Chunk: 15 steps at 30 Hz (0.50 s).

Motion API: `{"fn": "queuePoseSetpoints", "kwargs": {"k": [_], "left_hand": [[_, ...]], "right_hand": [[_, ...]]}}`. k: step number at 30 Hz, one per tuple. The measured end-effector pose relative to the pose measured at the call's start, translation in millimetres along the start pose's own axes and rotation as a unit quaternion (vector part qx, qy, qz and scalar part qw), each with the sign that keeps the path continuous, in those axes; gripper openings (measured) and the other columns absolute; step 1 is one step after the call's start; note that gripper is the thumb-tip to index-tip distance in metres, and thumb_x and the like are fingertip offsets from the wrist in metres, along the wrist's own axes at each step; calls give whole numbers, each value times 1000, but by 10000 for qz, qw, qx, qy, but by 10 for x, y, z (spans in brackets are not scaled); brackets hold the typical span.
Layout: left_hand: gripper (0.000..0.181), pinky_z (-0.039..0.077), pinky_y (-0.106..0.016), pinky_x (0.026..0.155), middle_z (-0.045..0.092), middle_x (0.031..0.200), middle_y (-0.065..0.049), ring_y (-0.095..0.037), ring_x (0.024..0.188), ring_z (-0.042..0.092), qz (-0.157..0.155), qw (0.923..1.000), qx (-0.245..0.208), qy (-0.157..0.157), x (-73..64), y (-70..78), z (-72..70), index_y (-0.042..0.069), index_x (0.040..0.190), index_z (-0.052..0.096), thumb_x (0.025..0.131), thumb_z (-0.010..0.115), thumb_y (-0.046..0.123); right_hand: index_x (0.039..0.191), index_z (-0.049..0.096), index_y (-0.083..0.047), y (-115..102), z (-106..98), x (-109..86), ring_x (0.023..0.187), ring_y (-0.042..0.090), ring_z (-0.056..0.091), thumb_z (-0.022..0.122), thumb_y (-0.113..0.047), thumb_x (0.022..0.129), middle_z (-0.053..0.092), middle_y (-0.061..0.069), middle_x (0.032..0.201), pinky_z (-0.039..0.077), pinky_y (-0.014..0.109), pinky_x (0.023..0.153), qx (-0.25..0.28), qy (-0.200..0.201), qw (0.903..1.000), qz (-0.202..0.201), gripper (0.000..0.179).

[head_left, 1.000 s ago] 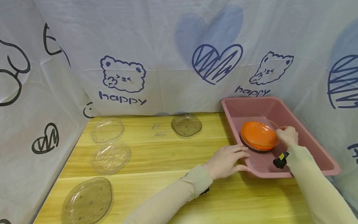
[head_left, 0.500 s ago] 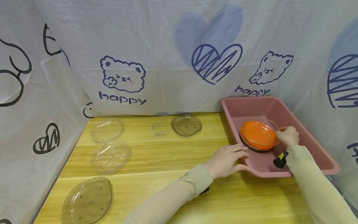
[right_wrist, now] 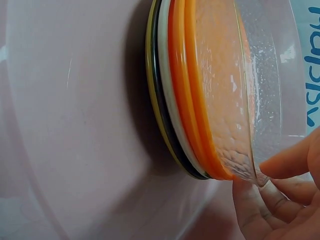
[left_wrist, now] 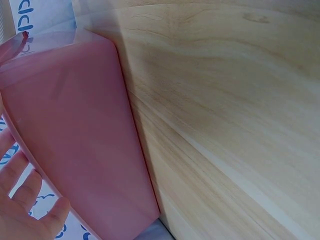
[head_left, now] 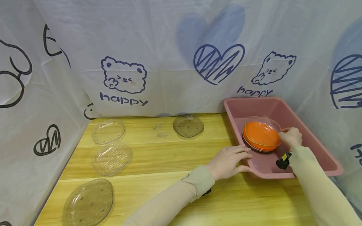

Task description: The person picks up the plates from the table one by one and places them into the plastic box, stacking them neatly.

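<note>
In the head view my right hand reaches into the pink plastic basin and pinches the edge of a clear plate. This clear plate has a textured surface and tilts over a stack of plates in the right wrist view. Bright orange plates top the stack, with a white plate and a dark plate beneath. My left hand rests on the basin's near-left rim, its fingers fairly straight. From the left wrist, fingertips touch the rim beside the basin's outer wall.
Two clear plates lie at the left of the wooden table. A smoky brown plate lies nearer on that side, and another brown plate sits at the back. A printed cloth hangs behind and along both sides.
The clear plate in my right hand has shifted, its far edge now raised and further over the orange stack. My left hand stays on the basin rim.
</note>
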<state>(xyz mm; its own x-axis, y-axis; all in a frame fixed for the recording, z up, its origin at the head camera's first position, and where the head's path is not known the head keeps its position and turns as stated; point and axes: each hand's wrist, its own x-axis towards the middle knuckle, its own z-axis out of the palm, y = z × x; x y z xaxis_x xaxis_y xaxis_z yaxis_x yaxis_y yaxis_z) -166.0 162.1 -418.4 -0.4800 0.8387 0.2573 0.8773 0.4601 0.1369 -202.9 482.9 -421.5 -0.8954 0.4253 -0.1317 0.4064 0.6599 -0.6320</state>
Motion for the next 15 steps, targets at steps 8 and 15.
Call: {"fn": "queuePoseSetpoints", "kwargs": {"k": [8,15], "left_hand": [[54,28,-27,126,48,156,7,-11,149,40,-7,10000,-39,1,-6,-13,15,25,139,60,97,53,58],[55,26,-27,126,44,159,7,-11,151,35,20,9999,-143,-84,-13,-43,40,25,144,56,100,49,57]], "right_hand": [[133,53,15,-22,-1,-4,92,36,60,51,-23,95,57,34,124,49,24,62,-32,-35,10000,49,54],[138,50,13,-66,-8,-23,108,46,55,51,-22,91,51,34,136,55,42,78,139,170,9997,144,59]]}}
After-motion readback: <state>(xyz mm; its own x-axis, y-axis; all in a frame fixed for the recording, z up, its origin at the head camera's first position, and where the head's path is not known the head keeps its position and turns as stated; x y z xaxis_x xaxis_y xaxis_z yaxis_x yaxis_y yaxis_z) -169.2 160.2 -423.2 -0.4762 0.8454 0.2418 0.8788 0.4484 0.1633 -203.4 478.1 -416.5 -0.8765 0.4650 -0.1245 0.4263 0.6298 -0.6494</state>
